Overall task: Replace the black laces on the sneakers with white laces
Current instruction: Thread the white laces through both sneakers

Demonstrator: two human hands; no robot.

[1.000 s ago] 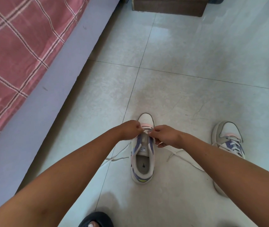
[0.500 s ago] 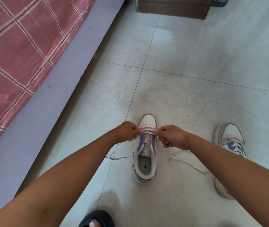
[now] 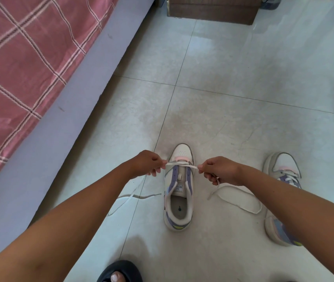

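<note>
A white, purple and pink sneaker (image 3: 179,200) stands on the tiled floor with its toe pointing away from me. A white lace (image 3: 179,164) runs taut across its lowest eyelets. My left hand (image 3: 145,163) pinches the lace's left side beside the shoe. My right hand (image 3: 219,169) pinches the right side. Both loose ends trail onto the floor, one to the left (image 3: 129,198), one looping to the right (image 3: 237,198). A second sneaker (image 3: 282,176) with white laces threaded stands at the right, partly hidden by my right forearm.
A bed with a pink checked sheet (image 3: 24,68) and grey side panel (image 3: 60,129) fills the left. A brown wooden piece of furniture (image 3: 213,7) stands at the top. My foot in a black slipper (image 3: 119,273) shows at the bottom edge.
My hands have moved apart to either side of the sneaker, pulling the white lace taut across the lowest eyelets. The trailing ends have drawn in closer to the shoe.
</note>
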